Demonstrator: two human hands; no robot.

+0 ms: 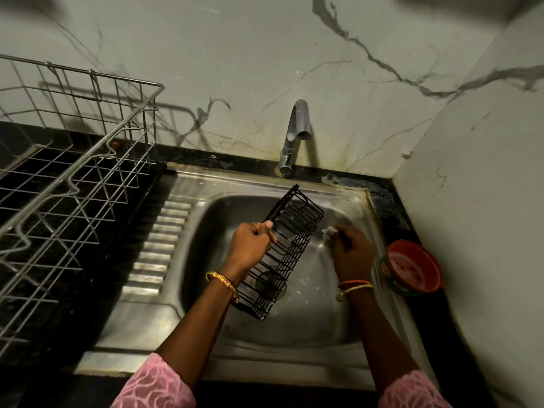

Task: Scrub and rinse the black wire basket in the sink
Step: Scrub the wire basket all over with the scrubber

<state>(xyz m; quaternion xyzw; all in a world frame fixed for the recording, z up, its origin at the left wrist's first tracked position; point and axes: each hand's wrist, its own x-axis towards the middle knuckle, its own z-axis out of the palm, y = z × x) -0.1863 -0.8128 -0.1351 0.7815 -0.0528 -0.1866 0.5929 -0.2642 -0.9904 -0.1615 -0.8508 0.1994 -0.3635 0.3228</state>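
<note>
A long black wire basket (290, 248) hangs tilted over the steel sink (206, 293), one end up toward the tap, the other low near the drain. My left hand (252, 245) grips the basket's left rim. Just right of the basket, my right hand (351, 254) is curled round a small pale soapy scrubber (329, 232), mostly hidden in the fingers. The right hand is blurred and sits beside the basket's right side; whether it touches the wire is unclear.
A chrome tap (295, 134) stands behind the basin, with no water visible. A red round soap tub (410, 267) sits on the right counter edge. A large steel dish rack (67, 178) fills the left counter. Marble walls close the back and right.
</note>
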